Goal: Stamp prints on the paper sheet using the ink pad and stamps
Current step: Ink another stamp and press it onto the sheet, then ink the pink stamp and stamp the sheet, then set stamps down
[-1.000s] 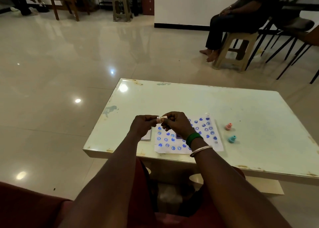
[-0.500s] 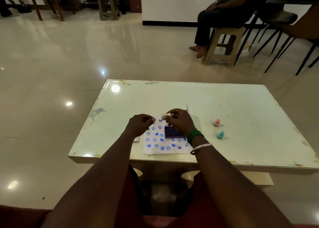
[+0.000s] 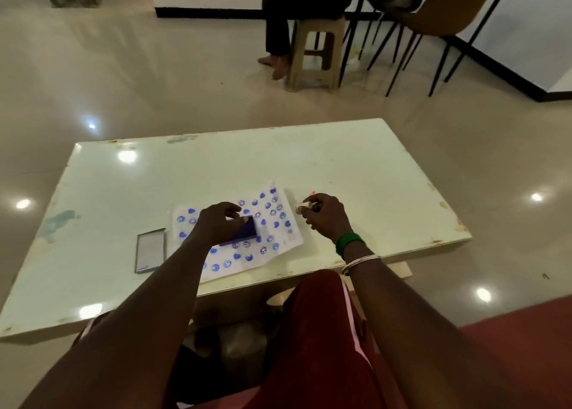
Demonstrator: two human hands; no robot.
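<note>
Blue hearts and smiley faces pattern the white paper sheet (image 3: pixel 288 238); the ink pad (image 3: pixel 244 231) is dark blue, the stamp (image 3: pixel 303 206) white, the table (image 3: pixel 340 167) pale green. A green bangle (image 3: pixel 348 243) and a silver bangle (image 3: pixel 360 260) show above maroon trousers (image 3: pixel 315 331) with a pink stripe.

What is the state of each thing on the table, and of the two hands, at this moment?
Paper sheet: flat on the table, many blue prints on it.
Ink pad: uncovered, lying on the sheet.
Lid: off, flat beside the sheet.
White stamp: pinched in the right hand, right of the sheet.
Left hand: over the ink pad, fingers curved; grip unclear.
</note>
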